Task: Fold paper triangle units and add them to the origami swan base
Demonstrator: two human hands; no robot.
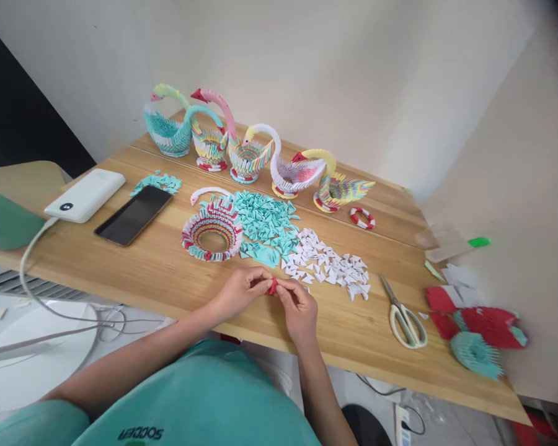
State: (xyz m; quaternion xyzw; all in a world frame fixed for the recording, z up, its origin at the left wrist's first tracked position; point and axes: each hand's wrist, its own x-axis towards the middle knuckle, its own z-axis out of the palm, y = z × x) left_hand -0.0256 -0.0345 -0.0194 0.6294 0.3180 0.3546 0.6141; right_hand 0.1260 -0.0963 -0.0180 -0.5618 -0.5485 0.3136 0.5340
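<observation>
A small red folded paper piece (272, 287) is pinched between the fingertips of my left hand (248, 290) and my right hand (299, 305), just above the table's front part. Beyond my hands lie a heap of teal folded paper triangles (263, 217) and a spread of white paper triangles (332, 261). To the left of the heap sits a round bowl of red, white and teal folded pieces (212, 230). Right behind its rim lies a curved white neck piece (210, 191). My fingers partly cover the red piece.
Several finished paper swans (255, 155) stand along the back of the wooden table (158, 279). A phone (134, 215) and a corded white power bank (85, 195) lie left. Scissors (405, 316), a red-and-white ring (362, 218) and red paper (488, 325) are on the right.
</observation>
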